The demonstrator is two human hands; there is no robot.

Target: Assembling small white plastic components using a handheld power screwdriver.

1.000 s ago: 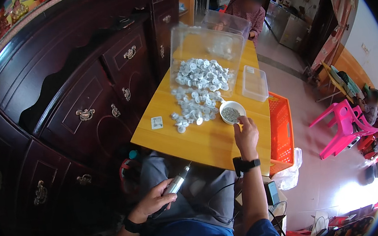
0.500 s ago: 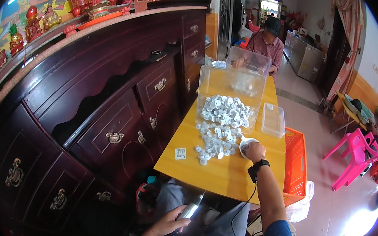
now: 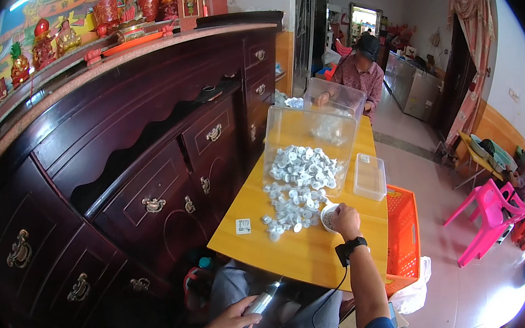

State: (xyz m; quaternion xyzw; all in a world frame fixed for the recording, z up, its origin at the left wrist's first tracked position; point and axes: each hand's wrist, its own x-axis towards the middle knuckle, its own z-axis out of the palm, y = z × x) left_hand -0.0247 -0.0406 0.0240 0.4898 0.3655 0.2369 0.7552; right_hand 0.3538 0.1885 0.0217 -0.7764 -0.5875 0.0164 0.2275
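My left hand (image 3: 235, 318) is wrapped round a silver electric screwdriver (image 3: 265, 298), held below the table's front edge with its thin bit pointing up and right. My right hand (image 3: 347, 220) reaches to a small white bowl (image 3: 325, 211) of tiny grey pieces, too small to name. Its fingers are drawn together at the bowl's right side, and what they pinch, if anything, is hidden. Left of the bowl lies a heap of white and clear plastic pieces with round heads (image 3: 299, 205), spilling from a clear plastic bin (image 3: 275, 132) tipped on its side.
A clear shallow box (image 3: 370, 181) lies at the yellow table's (image 3: 285, 254) right side, above an orange crate (image 3: 404, 232). A small label (image 3: 243, 226) lies on the left. Dark cabinets (image 3: 142, 176) flank the table. Another person (image 3: 359, 77) sits at the far end by a second clear bin (image 3: 348, 94).
The whole view has shifted slightly, so the table sits a little farther left and lower. My right hand stays at the bowl, its fingers slightly moved; my left still holds the screwdriver.
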